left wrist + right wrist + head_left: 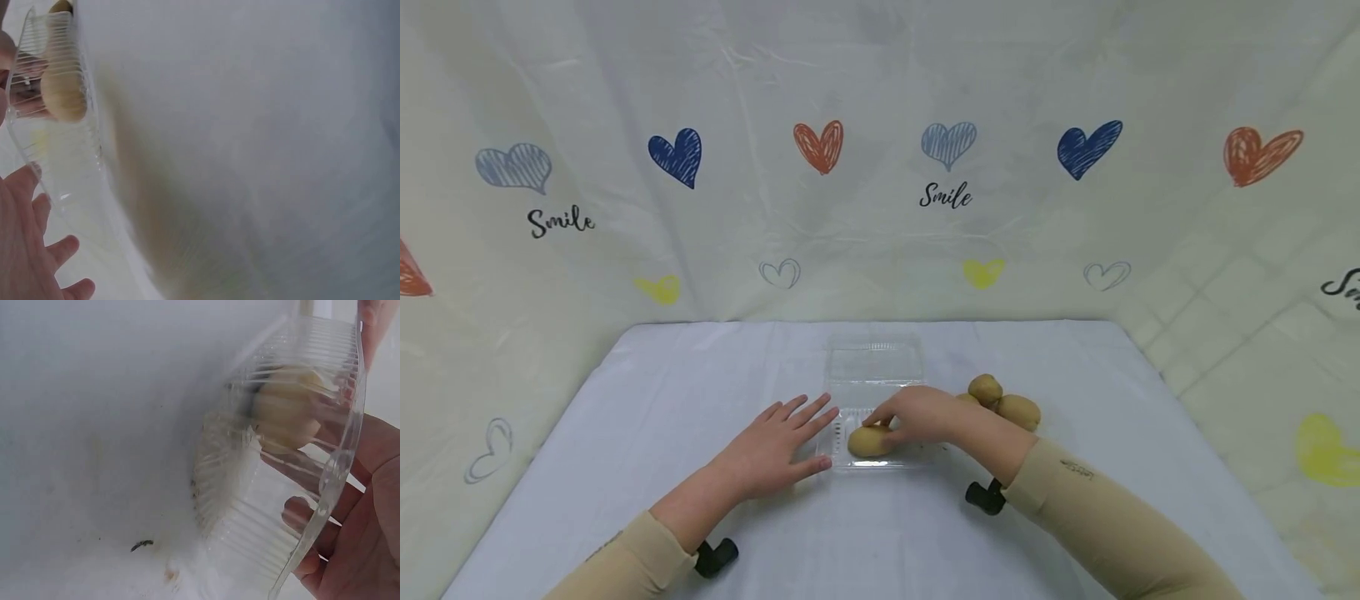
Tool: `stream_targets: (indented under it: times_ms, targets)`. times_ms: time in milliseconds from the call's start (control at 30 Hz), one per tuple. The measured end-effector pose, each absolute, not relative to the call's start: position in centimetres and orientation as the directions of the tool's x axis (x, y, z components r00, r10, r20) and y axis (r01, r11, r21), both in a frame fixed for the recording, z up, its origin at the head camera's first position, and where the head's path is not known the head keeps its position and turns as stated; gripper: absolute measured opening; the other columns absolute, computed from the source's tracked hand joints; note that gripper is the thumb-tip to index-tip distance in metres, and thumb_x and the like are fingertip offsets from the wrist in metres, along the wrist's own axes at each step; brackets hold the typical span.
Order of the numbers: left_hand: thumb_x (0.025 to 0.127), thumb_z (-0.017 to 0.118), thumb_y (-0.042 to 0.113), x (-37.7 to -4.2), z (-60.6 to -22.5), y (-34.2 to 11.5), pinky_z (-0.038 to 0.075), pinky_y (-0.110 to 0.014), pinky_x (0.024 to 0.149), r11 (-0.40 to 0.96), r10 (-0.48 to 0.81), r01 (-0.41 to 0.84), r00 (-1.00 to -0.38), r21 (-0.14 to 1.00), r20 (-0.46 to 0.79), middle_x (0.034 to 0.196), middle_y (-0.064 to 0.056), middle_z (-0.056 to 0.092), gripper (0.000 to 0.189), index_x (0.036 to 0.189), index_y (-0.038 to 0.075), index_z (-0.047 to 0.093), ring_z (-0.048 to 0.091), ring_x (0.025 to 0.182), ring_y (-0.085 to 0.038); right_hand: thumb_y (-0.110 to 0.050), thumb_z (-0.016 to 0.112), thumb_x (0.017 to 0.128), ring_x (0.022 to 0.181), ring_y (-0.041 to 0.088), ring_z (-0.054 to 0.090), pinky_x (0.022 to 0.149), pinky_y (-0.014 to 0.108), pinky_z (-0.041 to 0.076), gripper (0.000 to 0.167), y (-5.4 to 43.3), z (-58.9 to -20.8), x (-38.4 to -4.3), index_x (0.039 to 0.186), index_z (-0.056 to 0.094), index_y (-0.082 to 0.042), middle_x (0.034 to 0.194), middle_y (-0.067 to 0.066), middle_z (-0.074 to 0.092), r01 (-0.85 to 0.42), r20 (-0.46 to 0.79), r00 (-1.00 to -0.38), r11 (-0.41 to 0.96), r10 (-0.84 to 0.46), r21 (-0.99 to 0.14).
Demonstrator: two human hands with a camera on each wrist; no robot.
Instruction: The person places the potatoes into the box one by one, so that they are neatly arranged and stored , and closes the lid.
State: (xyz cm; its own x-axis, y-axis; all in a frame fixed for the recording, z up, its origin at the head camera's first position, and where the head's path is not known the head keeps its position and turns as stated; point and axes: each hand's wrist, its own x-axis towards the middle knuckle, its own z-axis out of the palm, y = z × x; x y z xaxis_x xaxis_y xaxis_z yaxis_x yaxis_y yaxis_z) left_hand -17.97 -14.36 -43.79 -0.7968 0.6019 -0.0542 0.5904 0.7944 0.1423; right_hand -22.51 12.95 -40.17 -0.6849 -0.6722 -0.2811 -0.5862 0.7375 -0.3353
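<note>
A clear plastic clamshell container (pixel 880 464) lies on the white table with its lid (pixel 874 364) folded back, away from me. Inside its base, toward the left, is a yellow-brown potato (pixel 867 442). My right hand (pixel 921 414) reaches into the base and pinches this potato between thumb and fingers. The ribbed clear wall partly veils the potato (pixel 284 415) and fingers in the right wrist view. At the container's left edge, my left hand (pixel 771 452) has its fingers spread and straight. Those fingertips are at the rim; firm contact cannot be made out.
Several more potatoes (pixel 1019 412) lie in a group right of the container, partly behind my right forearm. Black wrist cameras (pixel 985 497) hang below both sleeves. Behind the table's far edge hangs a pale backdrop (pixel 880 233) printed with hearts.
</note>
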Motion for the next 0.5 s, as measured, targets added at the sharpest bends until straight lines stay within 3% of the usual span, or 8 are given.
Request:
stream_targets:
  times_ms: [500]
  targets:
    - [0.095,0.031,0.074,-18.0,-43.8,-14.5,0.02,-0.056,0.117,0.792,0.608,0.601,-0.791,0.109,-0.062,0.166,0.007,0.013,0.078,0.159,0.03,0.022,0.018,0.15,-0.03,-0.038,0.073,0.09,0.091,0.001,0.06,0.086,0.028,0.051,0.037,10.4,-40.5,-22.0,0.127,0.069,-0.033,0.098,-0.019,0.068,-0.626,-0.3,-0.644,0.71,-0.704,-0.322]
